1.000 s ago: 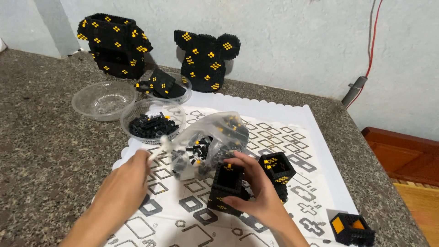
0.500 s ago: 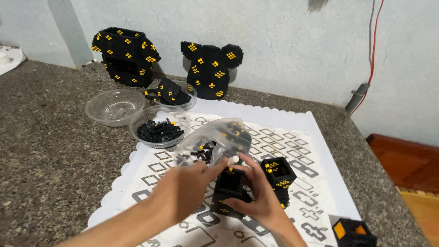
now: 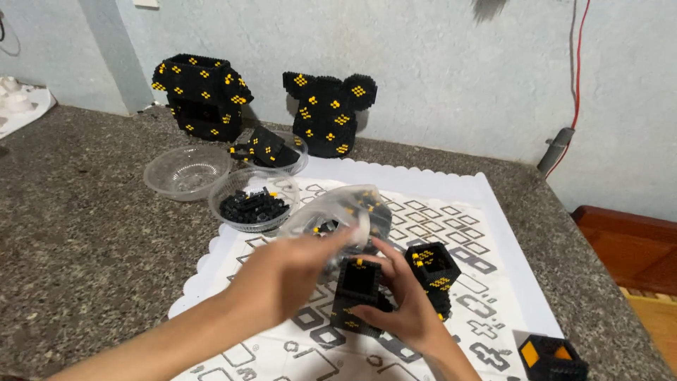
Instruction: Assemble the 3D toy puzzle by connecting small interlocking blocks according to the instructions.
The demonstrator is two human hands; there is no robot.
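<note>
Black plastic bricks with small yellow studs make up the hollow block tower (image 3: 358, 296) that sits on the patterned white mat (image 3: 451, 212), which serves as the landmark here. The tower stands near the front middle of the mat. The right hand (image 3: 403, 303) is curled round its near side, fingers wrapped on the wall and thumb at the top rim, so it has a firm hold. The left hand (image 3: 296, 271) hovers over the tower's open top with fingertips pinched together; it is blurred, and I cannot tell whether a small brick is between them.

A second open block (image 3: 434, 271) stands on the mat just right of the tower. A clear bag of bricks (image 3: 345, 215) lies just behind it, mid-mat. A clear bowl of black bricks (image 3: 254, 201) rests on the mat's back left corner, an empty bowl (image 3: 187, 171) off the mat to the left on the stone worktop (image 3: 84, 240).

Judging by its build, the tower is light and stiff but brittle at the seams: press-fit walls may pop apart if squeezed. Best held low, by opposite walls, and braced underneath while pressing down.
</note>
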